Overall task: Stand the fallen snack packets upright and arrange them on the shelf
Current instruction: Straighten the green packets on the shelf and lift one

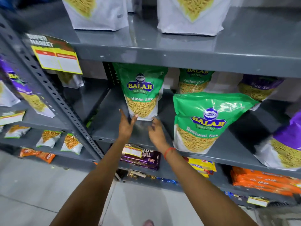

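Note:
A green Balaji Ratlami Sev packet [142,90] stands upright at the back left of the grey middle shelf [112,128]. Just below its bottom edge, my left hand [126,123] reaches in with fingers straight and spread, the fingertips at the packet's lower left corner. My right hand [156,130] hovers just under the packet's lower right corner, its fingers relaxed and holding nothing. A second green Ratlami Sev packet [205,121] stands at the shelf's front, to the right of my hands. A third green packet [194,80] stands behind it.
Purple Aloo Sev packets stand at the right [259,88] and far right [288,144]. White packets [190,15] sit on the shelf above. A price tag [57,57] hangs from the slotted upright [65,101]. Biscuit packs [141,156] fill the shelf below.

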`<state>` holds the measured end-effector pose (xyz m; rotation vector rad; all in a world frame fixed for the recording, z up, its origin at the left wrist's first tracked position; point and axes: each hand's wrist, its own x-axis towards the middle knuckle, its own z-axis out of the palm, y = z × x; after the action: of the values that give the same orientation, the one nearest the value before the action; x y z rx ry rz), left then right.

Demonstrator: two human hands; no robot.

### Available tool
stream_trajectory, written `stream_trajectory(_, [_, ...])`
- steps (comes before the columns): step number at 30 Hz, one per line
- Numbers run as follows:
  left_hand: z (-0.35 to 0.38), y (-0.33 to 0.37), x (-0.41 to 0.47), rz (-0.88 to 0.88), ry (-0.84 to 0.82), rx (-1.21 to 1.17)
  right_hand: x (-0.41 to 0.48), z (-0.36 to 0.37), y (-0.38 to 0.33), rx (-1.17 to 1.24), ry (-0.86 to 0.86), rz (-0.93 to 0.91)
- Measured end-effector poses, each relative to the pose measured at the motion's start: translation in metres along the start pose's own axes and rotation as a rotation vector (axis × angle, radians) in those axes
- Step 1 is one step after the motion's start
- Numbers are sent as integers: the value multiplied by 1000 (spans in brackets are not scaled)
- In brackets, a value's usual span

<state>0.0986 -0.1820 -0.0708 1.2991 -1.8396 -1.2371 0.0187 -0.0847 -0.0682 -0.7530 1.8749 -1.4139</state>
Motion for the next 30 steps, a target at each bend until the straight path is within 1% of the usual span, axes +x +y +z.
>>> stream_trajectory(3, [-10,-9,26,3,-109,-132,34,-3,-4,-18,110,22])
stream_trajectory(5, [-15,-11,33,22,-136,-216,51,-7,-10,-44,95,20])
stream_trajectory(7, [-18,-11,33,23,-124,-264,58,-7,-14,-60,60,10])
stream_trajectory(13, [-35,-26,14,-13,-129,-250,26,1,-4,-13,72,-72])
stream_trajectory(17, [-54,-42,-17,-31,-109,-344,-11,16,7,-9,89,-105])
stream_trajectory(22, [-76,-56,-40,-33,-55,-248,-43,33,14,-34,36,-133])
stream_trajectory(26, [-81,-53,-47,-7,-105,-177,-50,33,11,-69,15,-124])
stream_trajectory(28, [-81,-44,-53,8,-125,-106,-53,29,4,-101,-1,-114])
stream_trajectory(30, [-78,-34,-60,27,-136,-6,-56,25,-3,-185,-5,-114])
